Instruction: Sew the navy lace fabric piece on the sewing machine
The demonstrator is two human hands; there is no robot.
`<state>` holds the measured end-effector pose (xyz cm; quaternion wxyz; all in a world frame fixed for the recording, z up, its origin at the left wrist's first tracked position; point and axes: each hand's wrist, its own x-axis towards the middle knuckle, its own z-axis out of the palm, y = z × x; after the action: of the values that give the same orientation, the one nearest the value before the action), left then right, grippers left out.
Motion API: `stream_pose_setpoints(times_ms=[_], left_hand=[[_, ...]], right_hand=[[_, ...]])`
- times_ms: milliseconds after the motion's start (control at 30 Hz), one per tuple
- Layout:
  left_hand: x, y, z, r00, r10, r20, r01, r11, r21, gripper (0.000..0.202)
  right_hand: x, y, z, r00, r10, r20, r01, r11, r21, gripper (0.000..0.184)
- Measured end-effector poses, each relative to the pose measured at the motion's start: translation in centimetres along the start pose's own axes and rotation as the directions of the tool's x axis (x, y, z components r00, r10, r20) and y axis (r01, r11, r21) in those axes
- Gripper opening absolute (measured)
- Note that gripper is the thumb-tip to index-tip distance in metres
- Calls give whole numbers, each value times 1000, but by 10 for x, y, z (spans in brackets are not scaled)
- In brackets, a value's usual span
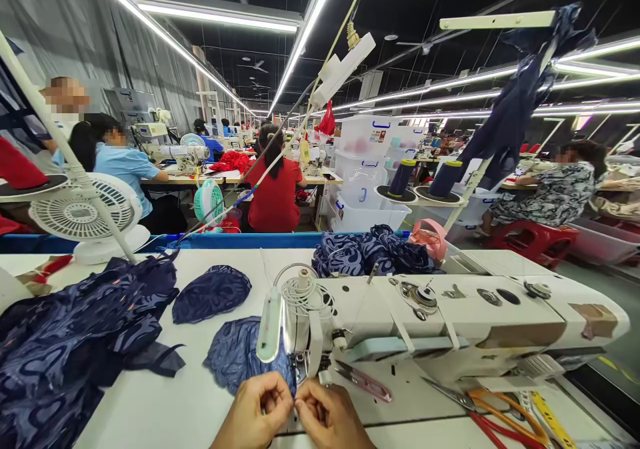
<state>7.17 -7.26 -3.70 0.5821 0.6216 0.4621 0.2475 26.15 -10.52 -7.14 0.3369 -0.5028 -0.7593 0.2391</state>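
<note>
My left hand [257, 409] is closed in a pinch in front of the needle area of a white sewing machine [370, 309]. Its fingertips grip the near edge of a navy patterned lace piece [235, 352] that lies partly under the machine head. Right beside it, my right hand [333, 412] is pinched too, its fingertips meeting the left ones at the same edge of the fabric. The exact bit of cloth between the fingers is mostly hidden. A second navy cup-shaped piece [213, 294] lies flat on the white table behind.
Heaped navy lace [75, 342] covers the table's left side; another pile [375, 250] sits behind the machine. Thread snips [367, 382], orange-and-red-handled scissors [500, 409] and a yellow tape measure [553, 422] lie at right. A white fan [87, 212] stands at left. Co-workers sit beyond.
</note>
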Motion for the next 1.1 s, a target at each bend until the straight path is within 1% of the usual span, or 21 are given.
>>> stream_pose_setpoints(times_ms=[67,100,133,167,233,267,300,400,467,500,533,567,600,633,667,700,733,800,867,967,1100], left_hand=[[0,0,-1,1000,8,-13,-8,1000,2,36],[1,0,-1,1000,0,-7,0,1000,-8,41],[1,0,-1,1000,-15,11,15,1000,-24,48],[1,0,-1,999,-34,40,36,998,-45,57],[1,-1,-1,991,-68,112,78,993,-85,70],[1,-2,0,986,-78,146,93,991,-99,73],[1,-2,0,981,-83,175,103,989,-108,73],[2,-2,-1,972,-99,213,125,986,-111,73],[1,0,-4,979,-103,174,122,987,-101,74],[1,1,-6,987,-97,130,110,989,-98,74],[1,3,-10,995,-72,63,77,994,-82,72],[0,4,-14,999,-22,-23,22,999,-42,67],[-1,5,-18,993,48,-108,-45,999,27,61],[-2,6,-21,975,129,-179,-109,987,120,54],[-3,7,-24,952,213,-219,-164,961,224,47],[-4,7,-25,932,283,-226,-203,925,322,43],[-5,6,-26,922,328,-207,-227,889,399,40],[-5,4,-23,924,352,-146,-247,844,475,34],[-3,2,-18,938,333,-93,-246,832,498,29],[3,1,-9,964,263,-45,-206,841,499,22],[11,1,-4,980,193,-58,-135,842,523,17]], right_hand=[[-1,-1,-4,1000,-23,-16,22,999,-34,13],[-1,-2,-6,996,-80,-44,76,994,-84,13],[0,-3,-8,981,-175,-82,161,974,-160,16],[0,-5,-10,948,-294,-118,258,932,-253,20],[3,-11,-14,846,-512,-149,408,802,-436,28],[4,-14,-17,805,-575,-146,444,747,-495,31],[5,-16,-18,788,-599,-141,455,722,-520,33],[7,-20,-21,785,-605,-133,456,710,-536,34],[6,-17,-21,780,-606,-156,431,701,-567,30],[6,-15,-21,782,-601,-166,415,700,-582,29],[4,-13,-20,792,-586,-170,394,705,-590,27],[3,-11,-20,812,-560,-165,375,717,-588,27],[1,-9,-20,839,-525,-144,361,734,-576,26],[-1,-9,-20,869,-483,-108,349,754,-557,26],[-2,-9,-21,896,-440,-63,340,769,-542,24],[-3,-9,-21,909,-415,-22,340,772,-538,22],[-4,-10,-20,912,-411,11,351,763,-542,20],[-3,-11,-20,896,-442,35,386,738,-554,18],[-1,-11,-18,871,-490,13,412,718,-561,19],[2,-4,-10,852,-523,-31,418,715,-560,20],[2,10,3,825,-556,-98,406,705,-581,16]])
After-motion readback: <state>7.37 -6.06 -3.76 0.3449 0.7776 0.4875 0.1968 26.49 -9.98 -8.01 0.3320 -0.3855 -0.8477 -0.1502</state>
